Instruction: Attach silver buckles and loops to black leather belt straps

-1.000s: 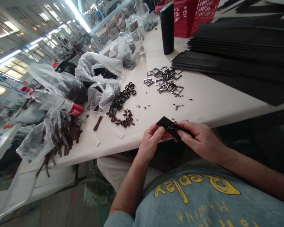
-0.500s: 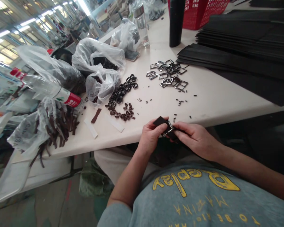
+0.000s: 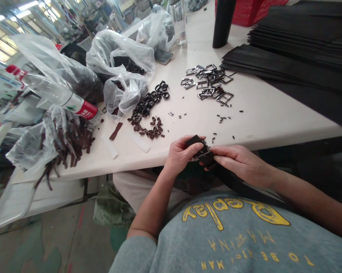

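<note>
At the front edge of the table, my left hand [image 3: 180,154] pinches the folded end of a black belt [image 3: 196,141], thumb on top. A metal buckle [image 3: 202,153] sits on the belt between my two hands. My right hand [image 3: 241,162] is closed at the buckle's right side, its fingertips on the belt beside the frame. The strap runs down under my right hand towards my lap. What lies beneath my fingers is hidden. Beyond my hands are small dark metal pieces [image 3: 221,119] and a heap of loose buckles [image 3: 213,81].
Black belt loops [image 3: 148,104] and brown loops [image 3: 152,131] lie left of centre. Behind them are plastic bags [image 3: 119,49], a phone [image 3: 163,57] and a tilted bottle [image 3: 54,93]. Stacked black straps [image 3: 298,49] cover the right, near a black cylinder [image 3: 223,24] and red basket [image 3: 249,13].
The camera view has shifted slightly. The belt and buckle have turned a little between my hands, and more of the strap shows below my right hand. Both hands keep their hold.
</note>
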A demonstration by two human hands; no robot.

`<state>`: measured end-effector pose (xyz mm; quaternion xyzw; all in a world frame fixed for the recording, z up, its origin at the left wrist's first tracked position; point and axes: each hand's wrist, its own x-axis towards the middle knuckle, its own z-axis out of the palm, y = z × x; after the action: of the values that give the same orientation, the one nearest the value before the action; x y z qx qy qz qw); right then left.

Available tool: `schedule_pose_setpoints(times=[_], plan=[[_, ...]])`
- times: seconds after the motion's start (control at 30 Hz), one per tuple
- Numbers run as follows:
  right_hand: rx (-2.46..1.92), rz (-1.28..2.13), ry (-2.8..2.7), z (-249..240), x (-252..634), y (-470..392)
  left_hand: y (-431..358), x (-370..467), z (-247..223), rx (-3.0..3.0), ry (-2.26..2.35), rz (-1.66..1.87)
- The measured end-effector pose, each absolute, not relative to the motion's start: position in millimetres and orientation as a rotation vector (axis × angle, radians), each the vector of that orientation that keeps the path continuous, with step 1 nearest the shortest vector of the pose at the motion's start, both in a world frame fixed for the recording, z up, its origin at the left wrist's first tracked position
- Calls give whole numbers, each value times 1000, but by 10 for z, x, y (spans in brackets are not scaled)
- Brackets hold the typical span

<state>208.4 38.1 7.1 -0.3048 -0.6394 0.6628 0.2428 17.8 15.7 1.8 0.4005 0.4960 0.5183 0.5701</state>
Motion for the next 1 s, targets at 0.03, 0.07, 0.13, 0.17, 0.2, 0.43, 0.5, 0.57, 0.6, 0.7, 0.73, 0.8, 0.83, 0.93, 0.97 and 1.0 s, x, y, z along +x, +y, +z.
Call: schedule_pose_setpoints(times=[0.03,0.07,0.13,0.17,0.2,0.43,0.5,0.57,0.6,0.7,0.73,0.8,0.83,0.93,0.97,1.0], plan=[[-824,1849,-1725,68,2080,374,162,165,4,925,1165,1198],[-822,1879,-1701,63,2074,366,166,150,-11,918,1163,1184],[-839,1924,-1644,52,2058,349,170,125,-39,914,1156,1163],[-858,1942,-1615,47,2048,342,170,116,-50,910,1151,1147],[-878,1956,-1590,41,2035,336,169,111,-57,902,1144,1129],[-944,1971,-1558,-46,1941,320,148,158,-17,903,1132,1097],[-941,1969,-1549,-83,1925,309,145,171,-20,969,1149,1132],[-932,1978,-1523,-114,1917,298,147,177,-45,1083,1176,1185],[-932,1987,-1507,-125,1916,294,149,179,-63,1152,1190,1211],[-961,1990,-1488,-137,1926,293,147,181,-113,1312,1188,1259],[-979,1972,-1495,-134,1934,297,141,183,-125,1319,1177,1268],[-1010,1902,-1540,-118,1957,312,123,192,-137,1253,1150,1290],[-1024,1845,-1578,-106,1970,320,113,202,-140,1197,1131,1300],[-1055,1634,-1706,-71,1998,342,85,261,-141,1028,1088,1324],[-1056,1570,-1741,-63,2002,345,79,289,-139,986,1082,1325],[-1055,1521,-1766,-59,2005,347,74,317,-134,950,1086,1326]])
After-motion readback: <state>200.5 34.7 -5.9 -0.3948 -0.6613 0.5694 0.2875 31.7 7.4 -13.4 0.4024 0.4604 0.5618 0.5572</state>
